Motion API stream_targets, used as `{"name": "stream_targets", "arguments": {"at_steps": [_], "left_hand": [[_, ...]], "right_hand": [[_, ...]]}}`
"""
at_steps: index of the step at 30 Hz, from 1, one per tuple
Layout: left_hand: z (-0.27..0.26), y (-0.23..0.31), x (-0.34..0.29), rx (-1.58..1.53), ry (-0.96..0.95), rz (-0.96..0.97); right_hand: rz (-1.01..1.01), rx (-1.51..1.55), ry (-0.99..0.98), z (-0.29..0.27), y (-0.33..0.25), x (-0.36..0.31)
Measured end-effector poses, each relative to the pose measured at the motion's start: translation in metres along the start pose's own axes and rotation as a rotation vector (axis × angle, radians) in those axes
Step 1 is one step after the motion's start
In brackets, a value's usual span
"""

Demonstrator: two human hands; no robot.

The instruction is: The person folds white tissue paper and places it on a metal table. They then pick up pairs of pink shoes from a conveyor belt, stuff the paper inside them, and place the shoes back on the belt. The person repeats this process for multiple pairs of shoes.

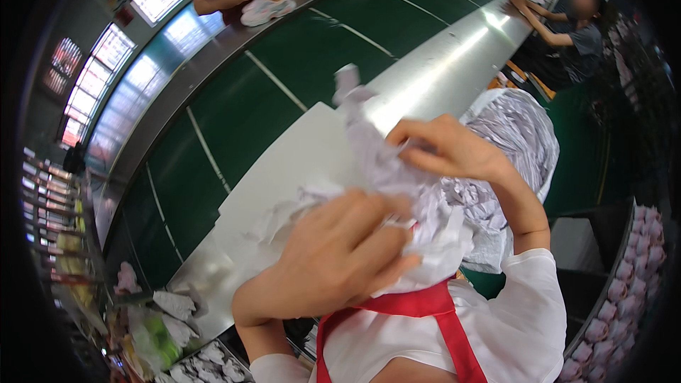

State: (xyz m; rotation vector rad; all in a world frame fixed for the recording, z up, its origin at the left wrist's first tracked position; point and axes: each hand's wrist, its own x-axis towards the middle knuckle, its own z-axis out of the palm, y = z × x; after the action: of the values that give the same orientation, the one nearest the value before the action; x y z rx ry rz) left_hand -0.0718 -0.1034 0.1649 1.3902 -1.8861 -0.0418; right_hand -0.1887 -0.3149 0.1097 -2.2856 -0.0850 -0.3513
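Observation:
A crumpled strip of thin white paper (379, 149) stands up in front of my chest, slightly blurred. My right hand (450, 145) pinches its side between thumb and fingers. Nearer and to the left, my left hand (340, 252) curls its fingers into the lower part of the same paper, smeared a little by motion. More loose crumpled paper (273, 223) lies beyond my left hand on a flat pale sheet (287, 156). Right of my right hand, a large white sack (550, 142) is stuffed with crumpled paper strips.
A metal ledge (433, 78) borders a green conveyor belt (277, 113) with white cross lines. Across it a person holds a pale shoe (268, 6); another person works at the far right. Rows of pinkish wads (617, 287) fill a rack at right. Paper bundles (177, 308) lie lower left.

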Motion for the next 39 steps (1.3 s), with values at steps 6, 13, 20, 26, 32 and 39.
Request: {"name": "stream_targets", "arguments": {"at_steps": [6, 13, 20, 26, 32, 39], "left_hand": [[-0.017, -0.023, -0.024, 0.291, 0.18, -0.29], [-0.052, -0.019, -0.053, 0.666, 0.451, -0.345], [-0.039, -0.018, -0.063, 0.336, 0.609, -0.427], [-0.025, -0.045, -0.075, -0.837, 0.827, -0.348], [-0.023, -0.056, -0.085, -0.334, 0.84, -0.465], [-0.004, -0.052, -0.107, -0.445, 0.122, -0.994]], "right_hand": [[-0.022, 0.359, -0.223, 0.016, -0.04, 0.055], [-0.094, 0.304, 0.351, 0.022, -0.028, 0.089], [-0.326, -0.117, 0.343, 0.095, -0.079, 0.062], [-0.053, 0.698, -0.143, 0.13, -0.056, 0.09], [0.206, 0.63, 0.032, 0.139, -0.046, 0.093], [0.182, 0.696, 0.279, 0.12, -0.038, 0.084]]}}
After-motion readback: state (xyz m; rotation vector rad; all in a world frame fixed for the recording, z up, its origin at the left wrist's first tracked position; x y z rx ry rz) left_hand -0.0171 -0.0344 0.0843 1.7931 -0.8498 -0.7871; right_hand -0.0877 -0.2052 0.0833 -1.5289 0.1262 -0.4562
